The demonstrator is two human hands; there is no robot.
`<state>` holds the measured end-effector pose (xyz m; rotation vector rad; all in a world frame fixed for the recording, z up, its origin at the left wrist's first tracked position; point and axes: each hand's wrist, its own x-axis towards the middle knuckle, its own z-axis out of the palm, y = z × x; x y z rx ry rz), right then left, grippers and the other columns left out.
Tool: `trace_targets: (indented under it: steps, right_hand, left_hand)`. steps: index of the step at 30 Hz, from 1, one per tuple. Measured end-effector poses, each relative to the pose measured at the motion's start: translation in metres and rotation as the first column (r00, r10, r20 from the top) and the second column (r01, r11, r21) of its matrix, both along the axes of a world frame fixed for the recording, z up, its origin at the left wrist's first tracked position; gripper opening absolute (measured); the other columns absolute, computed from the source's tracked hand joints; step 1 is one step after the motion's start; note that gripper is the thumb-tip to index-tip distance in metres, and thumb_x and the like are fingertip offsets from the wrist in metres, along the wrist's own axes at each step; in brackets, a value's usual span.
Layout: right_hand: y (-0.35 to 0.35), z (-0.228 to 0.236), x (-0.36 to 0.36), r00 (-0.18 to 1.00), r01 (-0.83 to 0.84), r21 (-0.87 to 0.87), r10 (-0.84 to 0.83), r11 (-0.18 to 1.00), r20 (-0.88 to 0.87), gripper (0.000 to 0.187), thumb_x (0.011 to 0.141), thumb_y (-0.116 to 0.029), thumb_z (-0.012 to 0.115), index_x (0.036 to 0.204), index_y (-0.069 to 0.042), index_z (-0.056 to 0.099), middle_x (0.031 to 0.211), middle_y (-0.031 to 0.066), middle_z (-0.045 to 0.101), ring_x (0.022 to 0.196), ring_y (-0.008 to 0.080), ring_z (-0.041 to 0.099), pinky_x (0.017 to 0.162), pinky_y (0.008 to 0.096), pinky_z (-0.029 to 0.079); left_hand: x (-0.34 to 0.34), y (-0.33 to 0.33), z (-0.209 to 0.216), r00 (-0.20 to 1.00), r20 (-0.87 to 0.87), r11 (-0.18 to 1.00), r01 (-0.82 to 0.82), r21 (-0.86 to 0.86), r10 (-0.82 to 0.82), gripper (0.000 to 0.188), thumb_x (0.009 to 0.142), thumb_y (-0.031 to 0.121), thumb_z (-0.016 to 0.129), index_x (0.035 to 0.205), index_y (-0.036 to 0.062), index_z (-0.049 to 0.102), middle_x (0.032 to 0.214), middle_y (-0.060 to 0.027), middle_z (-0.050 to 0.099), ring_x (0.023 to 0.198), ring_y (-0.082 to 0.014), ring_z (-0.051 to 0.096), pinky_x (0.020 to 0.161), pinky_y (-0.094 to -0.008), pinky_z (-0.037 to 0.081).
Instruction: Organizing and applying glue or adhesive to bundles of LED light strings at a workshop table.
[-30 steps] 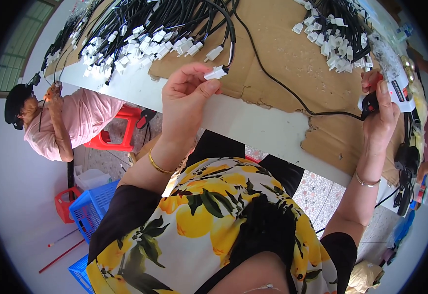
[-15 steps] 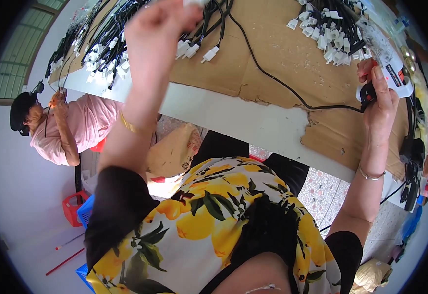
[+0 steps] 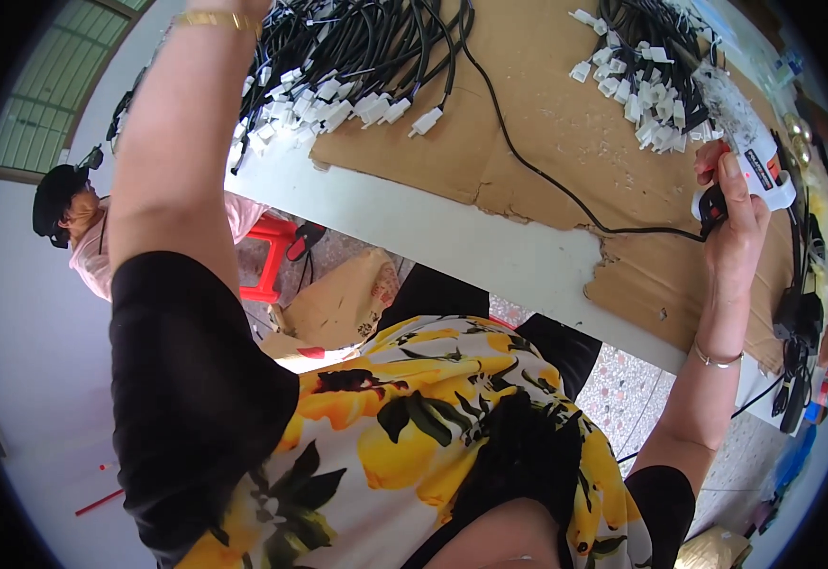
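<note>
At the right side of the table, my right hand (image 3: 734, 223) is closed around the end of a black cable (image 3: 565, 201), where a thicker black piece shows between the fingers. Right beside those fingers stands a white device (image 3: 763, 161) with a small red light; a red glow falls on a fingertip. The cable curves from the hand across the cardboard to the top edge. My left forearm (image 3: 172, 142) reaches up at the left, a gold bracelet (image 3: 215, 19) at its wrist. The left hand lies past the top edge, so what it holds is hidden.
A big bunch of black cables with white connectors (image 3: 309, 104) lies at the upper left, a smaller bunch (image 3: 655, 95) at the upper right. Cardboard (image 3: 518, 114) covers the table. A co-worker (image 3: 82, 223) sits at the left near a red stool (image 3: 267, 256). Black power leads (image 3: 793, 351) lie at the right edge.
My left arm has moved up and left, carrying the hand out of the top edge; it had a small white thing at its fingers. My right hand stays by the device.
</note>
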<state>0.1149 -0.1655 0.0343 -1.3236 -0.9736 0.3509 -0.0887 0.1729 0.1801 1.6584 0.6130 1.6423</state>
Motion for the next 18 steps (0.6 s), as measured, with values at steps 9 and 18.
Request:
trace_targets:
  steps: [9, 18]
  right_hand:
    - [0.002, 0.000, -0.002, 1.000, 0.021, -0.031, -0.021, 0.999, -0.020, 0.020, 0.084, -0.022, 0.052, 0.084, -0.003, 0.052, 0.078, 0.0023, 0.053, 0.071, 0.0095, 0.045, 0.065, 0.0228, 0.034]
    - [0.004, -0.001, -0.003, 0.999, 0.028, 0.007, -0.028, 1.000, -0.021, 0.016, 0.085, -0.019, 0.050, 0.086, -0.003, 0.050, 0.076, 0.0031, 0.051, 0.068, 0.0090, 0.043, 0.062, 0.0228, 0.033]
  left_hand:
    - [-0.092, 0.013, -0.104, 0.967, -0.187, 0.932, -0.220, -0.287, 0.171, 0.012, 0.080, 0.008, 0.055, 0.086, -0.0002, 0.062, 0.064, -0.0012, 0.057, 0.051, -0.0095, 0.048, 0.048, -0.0228, 0.040]
    - [-0.155, 0.017, -0.146, 0.901, -0.400, 0.913, -0.296, -0.282, 0.169, 0.026, 0.083, 0.021, 0.055, 0.087, -0.0037, 0.061, 0.076, -0.0082, 0.065, 0.065, -0.0111, 0.060, 0.060, -0.0215, 0.047]
